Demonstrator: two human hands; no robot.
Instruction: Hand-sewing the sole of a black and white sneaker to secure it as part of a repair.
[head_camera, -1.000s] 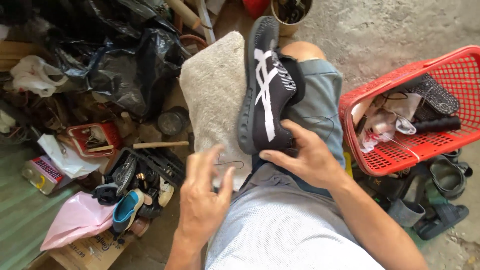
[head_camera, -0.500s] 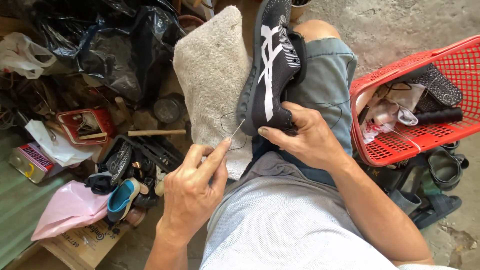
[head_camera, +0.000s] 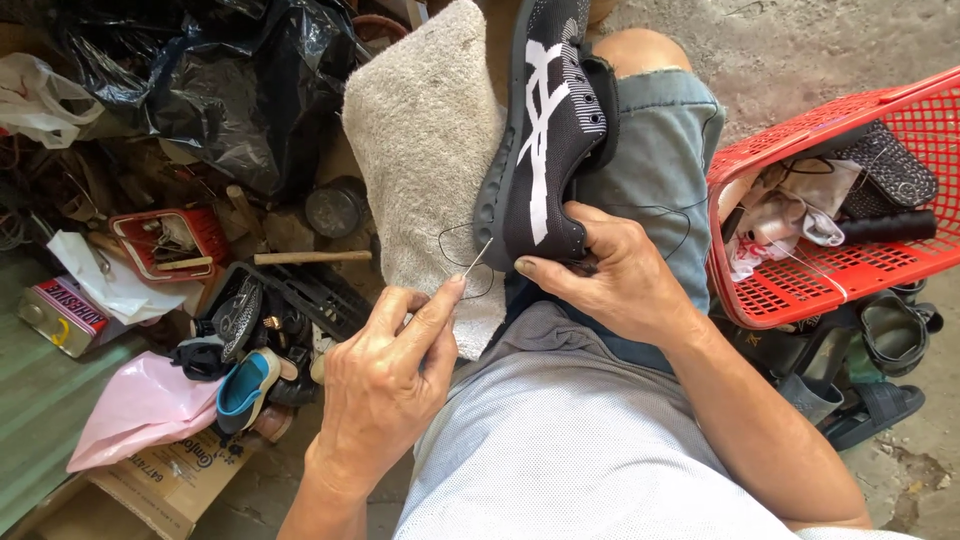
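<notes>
Grey towel (head_camera: 425, 150) draped over left thigh; black sneaker (head_camera: 550, 130) with white stripes resting on the lap, right hand (head_camera: 620, 285) fingers clamped around its heel; left hand (head_camera: 385, 385) fingers pinching 1 needle (head_camera: 478, 258) at the sole edge, dark thread (head_camera: 455, 240) looped beside it.

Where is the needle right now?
In the head view, the needle is pinched in the left hand, its tip at the black shoe's sole edge, over the grey towel.
</notes>
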